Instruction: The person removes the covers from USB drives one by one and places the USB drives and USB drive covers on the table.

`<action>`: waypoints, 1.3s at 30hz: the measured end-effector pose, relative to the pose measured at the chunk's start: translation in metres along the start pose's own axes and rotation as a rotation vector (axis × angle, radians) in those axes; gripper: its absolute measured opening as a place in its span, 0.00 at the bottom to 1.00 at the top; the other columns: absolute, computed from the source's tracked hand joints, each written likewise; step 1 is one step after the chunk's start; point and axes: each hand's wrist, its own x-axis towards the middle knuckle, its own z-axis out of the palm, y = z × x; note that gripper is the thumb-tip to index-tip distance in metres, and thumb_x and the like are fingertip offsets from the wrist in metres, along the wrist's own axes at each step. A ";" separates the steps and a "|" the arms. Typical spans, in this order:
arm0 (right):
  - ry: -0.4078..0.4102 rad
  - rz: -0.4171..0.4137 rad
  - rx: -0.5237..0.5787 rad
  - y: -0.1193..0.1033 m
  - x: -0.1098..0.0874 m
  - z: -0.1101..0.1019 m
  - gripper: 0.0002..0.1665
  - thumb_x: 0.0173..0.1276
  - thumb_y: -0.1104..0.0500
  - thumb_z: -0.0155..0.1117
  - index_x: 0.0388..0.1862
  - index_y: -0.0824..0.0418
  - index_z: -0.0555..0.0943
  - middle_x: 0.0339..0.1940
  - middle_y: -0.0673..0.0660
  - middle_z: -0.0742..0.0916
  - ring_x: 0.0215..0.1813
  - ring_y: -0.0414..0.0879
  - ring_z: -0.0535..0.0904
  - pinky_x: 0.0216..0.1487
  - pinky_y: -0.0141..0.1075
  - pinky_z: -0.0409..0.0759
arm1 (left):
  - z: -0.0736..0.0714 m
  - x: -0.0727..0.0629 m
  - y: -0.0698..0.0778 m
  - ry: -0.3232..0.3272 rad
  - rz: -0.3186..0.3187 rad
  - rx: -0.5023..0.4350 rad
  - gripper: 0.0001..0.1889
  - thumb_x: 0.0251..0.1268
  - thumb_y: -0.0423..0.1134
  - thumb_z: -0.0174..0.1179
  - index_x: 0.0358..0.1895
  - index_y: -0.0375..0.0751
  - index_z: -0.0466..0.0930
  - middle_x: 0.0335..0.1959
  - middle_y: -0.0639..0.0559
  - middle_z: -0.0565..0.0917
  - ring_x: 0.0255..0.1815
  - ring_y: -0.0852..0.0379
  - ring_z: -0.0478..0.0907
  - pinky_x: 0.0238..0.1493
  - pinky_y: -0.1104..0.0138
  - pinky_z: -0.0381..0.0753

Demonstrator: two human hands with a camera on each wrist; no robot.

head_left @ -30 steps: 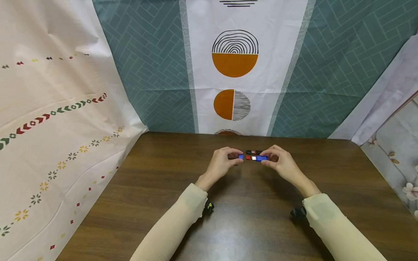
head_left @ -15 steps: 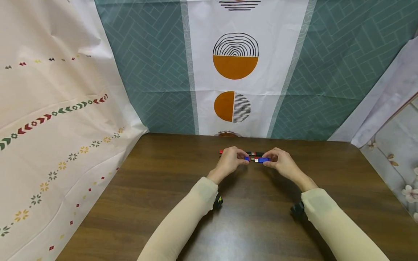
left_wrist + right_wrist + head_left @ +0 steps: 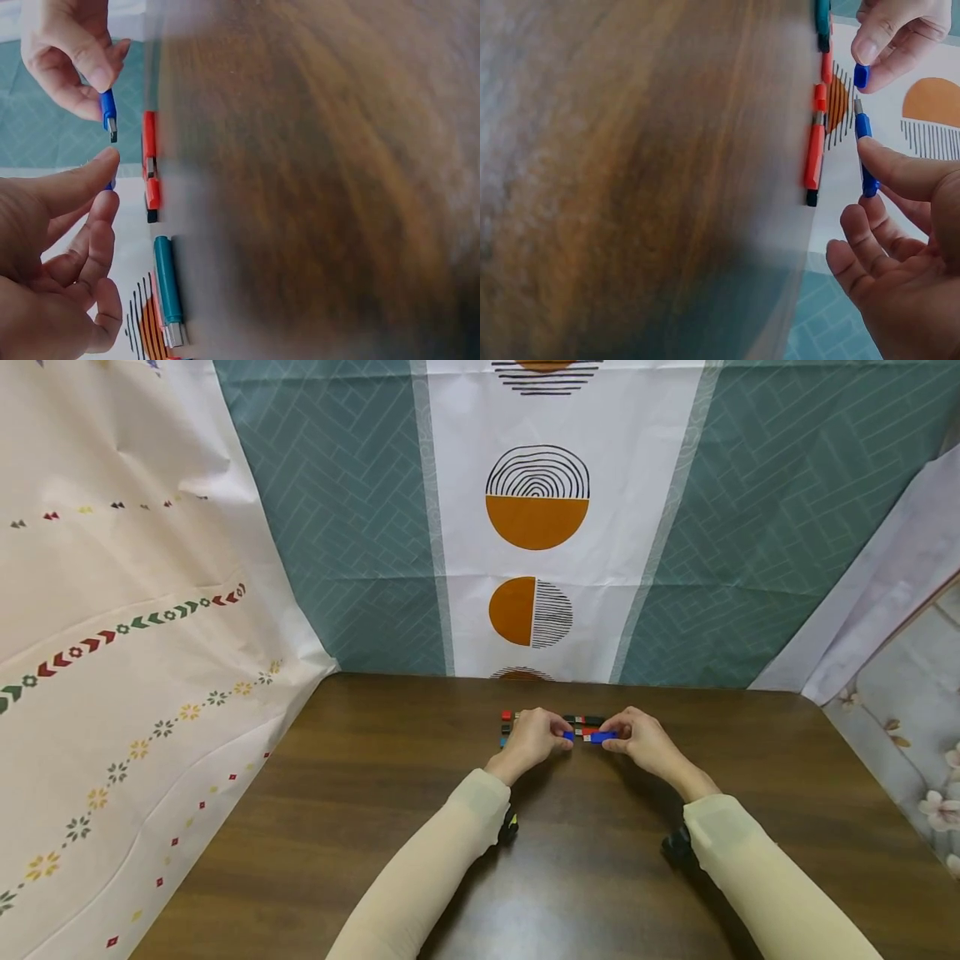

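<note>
My left hand [image 3: 529,743] pinches a small blue cap [image 3: 862,76] between thumb and fingertips. Facing it, my right hand [image 3: 645,743] grips a blue USB stick [image 3: 866,154] with thumb and fingers. The stick's bare metal plug [image 3: 858,106] points toward the cap, and a narrow gap parts the two. Both are held just above the table. Behind them a red USB stick [image 3: 815,156] lies on the table with its plug showing, a red cap [image 3: 820,97] in line with it. In the head view, my fingers partly cover these pieces.
A teal USB stick [image 3: 168,279] with its plug out lies near my left hand. Farther back lies a black stick [image 3: 592,721], and a red piece [image 3: 506,715] is at the left. The brown table [image 3: 420,810] meets a hanging patterned cloth [image 3: 360,568] behind.
My left hand has moved right with the blue cap, narrowing the gap to the stick's plug. Pieces left of that hand have come into sight. The right hand has barely moved.
</note>
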 end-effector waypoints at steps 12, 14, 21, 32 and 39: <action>-0.059 0.027 -0.034 0.008 0.006 0.004 0.10 0.65 0.67 0.76 0.43 0.69 0.87 0.36 0.59 0.80 0.39 0.52 0.73 0.40 0.41 0.72 | 0.006 0.004 0.003 -0.046 -0.033 0.126 0.11 0.61 0.46 0.77 0.45 0.51 0.93 0.27 0.65 0.84 0.36 0.66 0.79 0.52 0.55 0.65; -0.063 0.027 -0.034 0.008 0.005 0.005 0.09 0.64 0.67 0.77 0.42 0.69 0.88 0.36 0.60 0.80 0.39 0.52 0.73 0.40 0.41 0.73 | 0.006 0.004 0.003 -0.055 -0.034 0.136 0.11 0.61 0.46 0.77 0.45 0.50 0.93 0.26 0.65 0.84 0.36 0.66 0.79 0.53 0.54 0.64; -0.087 0.033 -0.049 0.009 0.007 0.007 0.09 0.64 0.68 0.76 0.42 0.68 0.87 0.37 0.59 0.81 0.40 0.51 0.74 0.41 0.41 0.74 | 0.006 0.003 0.006 -0.071 -0.054 0.193 0.12 0.59 0.47 0.78 0.45 0.51 0.93 0.26 0.65 0.84 0.37 0.63 0.80 0.54 0.52 0.63; -0.104 0.027 -0.070 0.008 0.010 0.010 0.09 0.62 0.69 0.77 0.40 0.66 0.87 0.36 0.58 0.81 0.39 0.50 0.74 0.40 0.41 0.74 | 0.009 0.005 0.008 -0.062 -0.097 0.212 0.11 0.59 0.48 0.78 0.43 0.53 0.93 0.29 0.66 0.87 0.44 0.60 0.83 0.60 0.49 0.64; -0.116 0.028 -0.074 0.008 0.011 0.010 0.09 0.62 0.68 0.77 0.41 0.65 0.88 0.37 0.58 0.81 0.40 0.51 0.75 0.41 0.42 0.75 | 0.010 0.006 0.010 -0.064 -0.089 0.205 0.10 0.60 0.47 0.77 0.43 0.53 0.93 0.30 0.65 0.87 0.45 0.60 0.84 0.65 0.45 0.62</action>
